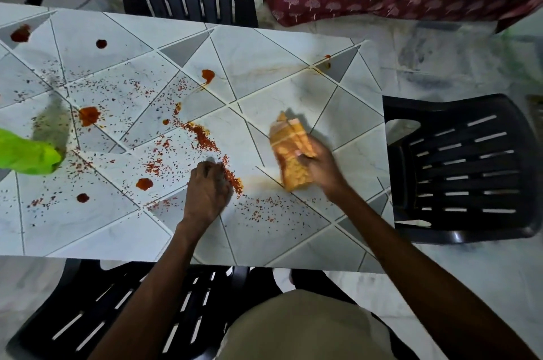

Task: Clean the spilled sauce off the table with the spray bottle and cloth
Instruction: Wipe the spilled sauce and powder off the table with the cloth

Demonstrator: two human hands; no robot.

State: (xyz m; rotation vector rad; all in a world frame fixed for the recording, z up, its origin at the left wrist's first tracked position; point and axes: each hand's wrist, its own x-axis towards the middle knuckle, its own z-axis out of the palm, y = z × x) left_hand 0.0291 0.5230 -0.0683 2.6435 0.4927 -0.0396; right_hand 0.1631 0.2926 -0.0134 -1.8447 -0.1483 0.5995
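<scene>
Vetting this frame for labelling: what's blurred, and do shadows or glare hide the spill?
Head view: motion blur smears the orange cloth gripped by the right hand and the bright green object at the left edge; the red sauce blobs are sharp; a soft grey shadow lies beside the green object; no glare on the white patterned table, whose edges bow from wide-angle distortion.

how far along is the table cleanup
Early. Done: the right end of the table shows mostly faint orange smears. In hand: the right hand grips the orange cloth against the table; the left hand touches a ridge of red flakes. Left: sauce blobs and scattered flakes across the middle and left.
</scene>
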